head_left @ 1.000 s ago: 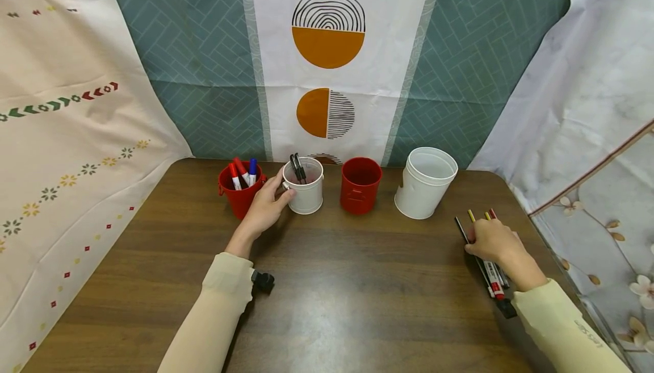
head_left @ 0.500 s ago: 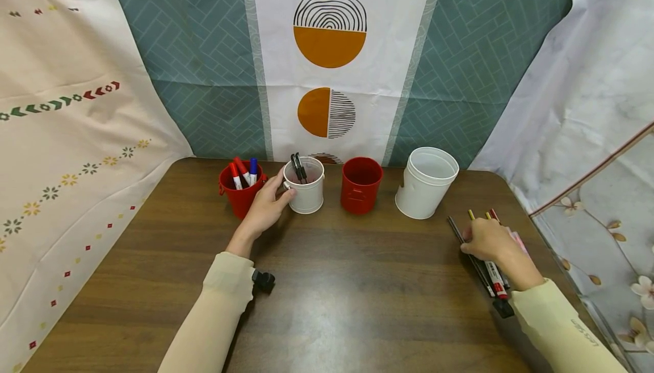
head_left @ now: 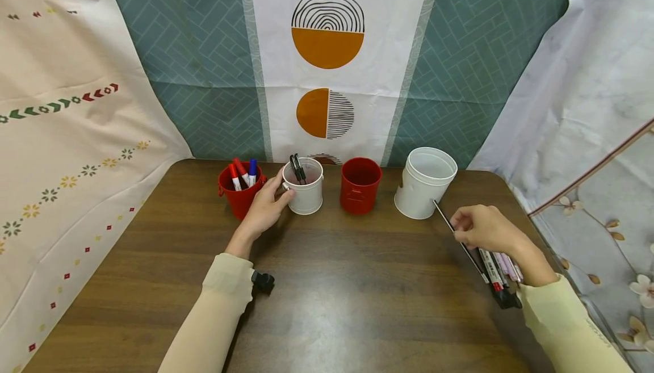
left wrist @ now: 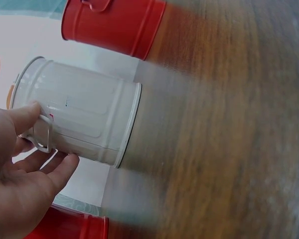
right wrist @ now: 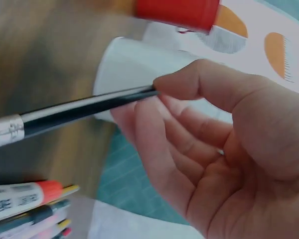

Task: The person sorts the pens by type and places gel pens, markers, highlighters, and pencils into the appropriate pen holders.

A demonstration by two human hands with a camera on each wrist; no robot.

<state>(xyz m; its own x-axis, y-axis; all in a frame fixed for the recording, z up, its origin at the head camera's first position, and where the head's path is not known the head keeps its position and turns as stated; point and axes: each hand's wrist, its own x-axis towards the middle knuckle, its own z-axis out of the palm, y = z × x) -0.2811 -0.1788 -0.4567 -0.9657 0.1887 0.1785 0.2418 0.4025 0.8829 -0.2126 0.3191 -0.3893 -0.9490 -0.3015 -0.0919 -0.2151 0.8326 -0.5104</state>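
Observation:
At the back of the table my left hand [head_left: 265,205] grips the small white bucket [head_left: 306,200] by its side, thumb and fingers about the handle loop. Two black pens [head_left: 298,170] stand in that bucket. At the right, my right hand [head_left: 487,229] pinches a slim black pencil [right wrist: 84,108] between thumb and fingertips, raised and slanting. Its far end overlaps the large white bucket [head_left: 420,192] in the head view; whether they touch, I cannot tell. Below this hand lies a row of pens with a red-capped marker [right wrist: 20,199], partly hidden by the hand in the head view.
A red bucket [head_left: 240,200] at the left holds red and blue markers [head_left: 252,173]. Between the two white buckets stands another red bucket [head_left: 359,194]. Patterned cloth [head_left: 204,66] hangs behind the brown wooden table [head_left: 357,293].
My right hand has lifted the black pencil from the row and moved it up and left towards the large white bucket. My left hand has stayed on the small white bucket.

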